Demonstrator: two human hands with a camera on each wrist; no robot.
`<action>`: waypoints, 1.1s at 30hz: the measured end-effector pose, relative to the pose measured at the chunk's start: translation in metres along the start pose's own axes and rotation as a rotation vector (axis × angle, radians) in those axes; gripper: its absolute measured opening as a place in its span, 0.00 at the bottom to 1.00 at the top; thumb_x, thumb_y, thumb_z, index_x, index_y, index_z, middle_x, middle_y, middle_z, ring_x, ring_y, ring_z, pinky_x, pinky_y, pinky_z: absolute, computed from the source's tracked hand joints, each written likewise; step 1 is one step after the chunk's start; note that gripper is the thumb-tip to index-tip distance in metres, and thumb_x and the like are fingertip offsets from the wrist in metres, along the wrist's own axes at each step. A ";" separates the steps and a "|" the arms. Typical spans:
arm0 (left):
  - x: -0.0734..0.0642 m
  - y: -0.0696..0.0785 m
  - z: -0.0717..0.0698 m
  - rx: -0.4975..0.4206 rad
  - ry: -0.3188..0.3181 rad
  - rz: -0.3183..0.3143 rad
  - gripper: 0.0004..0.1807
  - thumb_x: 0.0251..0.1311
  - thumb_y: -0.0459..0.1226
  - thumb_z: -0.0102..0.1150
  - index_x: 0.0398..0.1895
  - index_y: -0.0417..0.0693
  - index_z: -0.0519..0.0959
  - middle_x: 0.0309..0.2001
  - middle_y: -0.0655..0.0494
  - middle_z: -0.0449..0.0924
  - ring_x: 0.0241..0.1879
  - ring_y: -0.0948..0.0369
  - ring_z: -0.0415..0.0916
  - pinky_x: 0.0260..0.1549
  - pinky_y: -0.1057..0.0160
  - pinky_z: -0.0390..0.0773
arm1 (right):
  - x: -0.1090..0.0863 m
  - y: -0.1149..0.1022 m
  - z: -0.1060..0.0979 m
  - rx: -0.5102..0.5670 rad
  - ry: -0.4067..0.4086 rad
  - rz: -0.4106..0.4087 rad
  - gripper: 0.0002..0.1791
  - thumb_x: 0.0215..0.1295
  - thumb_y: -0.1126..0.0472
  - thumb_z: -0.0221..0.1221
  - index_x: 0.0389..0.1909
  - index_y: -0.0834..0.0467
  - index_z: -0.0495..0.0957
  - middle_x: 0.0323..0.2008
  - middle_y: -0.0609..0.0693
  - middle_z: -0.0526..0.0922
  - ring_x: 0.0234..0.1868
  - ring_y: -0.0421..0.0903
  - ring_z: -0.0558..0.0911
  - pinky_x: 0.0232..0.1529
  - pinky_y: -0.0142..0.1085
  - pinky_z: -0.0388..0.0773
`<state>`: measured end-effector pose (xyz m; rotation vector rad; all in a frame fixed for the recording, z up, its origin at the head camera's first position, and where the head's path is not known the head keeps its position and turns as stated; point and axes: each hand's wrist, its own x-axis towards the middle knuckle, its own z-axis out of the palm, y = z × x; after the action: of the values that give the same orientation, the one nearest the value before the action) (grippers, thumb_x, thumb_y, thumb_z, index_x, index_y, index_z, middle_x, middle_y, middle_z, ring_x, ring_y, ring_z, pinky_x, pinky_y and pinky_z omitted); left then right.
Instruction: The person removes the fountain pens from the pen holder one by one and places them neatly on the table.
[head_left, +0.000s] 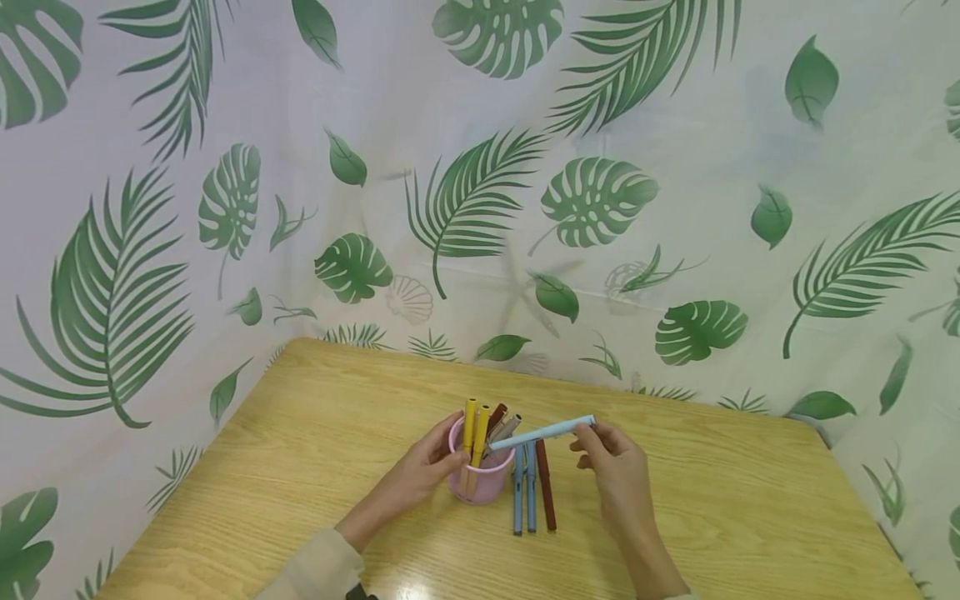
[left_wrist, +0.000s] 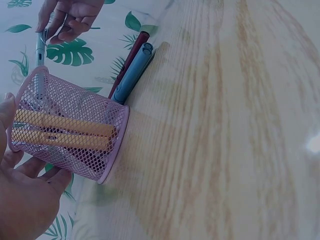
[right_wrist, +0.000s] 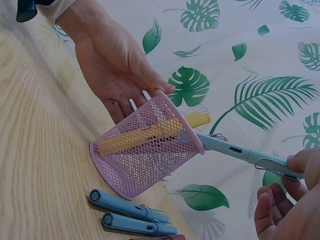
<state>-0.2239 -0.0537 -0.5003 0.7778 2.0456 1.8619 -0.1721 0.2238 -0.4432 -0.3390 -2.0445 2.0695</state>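
Pinched light-blue clip pen in right hand at mouth of pink mesh pen cup, and gripped cup with left hand, inside far edge of table, steeper pen angle advisable for entry.

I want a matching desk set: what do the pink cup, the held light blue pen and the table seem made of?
Pink cup: probably painted metal; its wall is open mesh, though plastic is possible.
Light blue pen: likely plastic, its barrel smooth and evenly coloured; the shiny wire clip looks metal.
Table: wood or printed laminate, slightly glossy, judging by grain lines and glare.
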 end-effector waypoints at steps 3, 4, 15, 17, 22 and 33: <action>0.000 -0.001 0.000 -0.002 0.000 -0.001 0.36 0.80 0.34 0.50 0.82 0.37 0.48 0.80 0.34 0.49 0.78 0.41 0.51 0.75 0.49 0.56 | 0.000 0.000 -0.002 0.002 -0.003 0.004 0.20 0.75 0.56 0.63 0.53 0.70 0.80 0.35 0.43 0.83 0.41 0.42 0.82 0.41 0.32 0.82; 0.000 -0.001 0.000 -0.003 -0.001 -0.002 0.36 0.80 0.34 0.50 0.82 0.37 0.48 0.80 0.34 0.49 0.78 0.41 0.51 0.75 0.49 0.56 | 0.000 0.000 -0.003 0.006 -0.004 0.006 0.19 0.75 0.56 0.63 0.53 0.70 0.80 0.35 0.43 0.83 0.41 0.42 0.82 0.41 0.31 0.82; 0.001 -0.003 0.000 -0.009 -0.002 0.001 0.36 0.79 0.34 0.50 0.83 0.38 0.48 0.80 0.34 0.50 0.77 0.41 0.53 0.74 0.50 0.58 | -0.002 -0.001 -0.012 0.010 0.002 0.012 0.20 0.74 0.55 0.64 0.52 0.69 0.79 0.36 0.45 0.83 0.42 0.43 0.81 0.44 0.33 0.83; 0.001 -0.003 0.000 -0.016 -0.005 0.005 0.35 0.79 0.33 0.50 0.82 0.37 0.48 0.80 0.34 0.50 0.77 0.41 0.53 0.74 0.50 0.58 | -0.002 -0.001 -0.014 0.009 0.007 0.018 0.19 0.74 0.55 0.64 0.52 0.69 0.79 0.36 0.45 0.83 0.42 0.43 0.82 0.44 0.32 0.83; 0.002 -0.004 0.000 -0.016 -0.011 0.021 0.35 0.79 0.32 0.49 0.82 0.35 0.48 0.79 0.32 0.50 0.77 0.40 0.53 0.74 0.49 0.59 | -0.001 -0.004 -0.018 -0.012 0.013 0.023 0.20 0.75 0.54 0.63 0.52 0.69 0.79 0.35 0.45 0.83 0.41 0.44 0.82 0.43 0.32 0.83; 0.001 -0.003 -0.001 -0.011 -0.022 0.030 0.35 0.80 0.33 0.48 0.82 0.35 0.47 0.79 0.31 0.50 0.77 0.39 0.53 0.74 0.48 0.58 | 0.005 -0.011 -0.035 -0.001 0.028 0.018 0.20 0.75 0.51 0.63 0.52 0.66 0.79 0.36 0.44 0.84 0.43 0.42 0.82 0.45 0.32 0.83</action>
<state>-0.2258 -0.0543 -0.5027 0.8263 2.0197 1.8707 -0.1663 0.2584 -0.4328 -0.3854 -2.0337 2.0620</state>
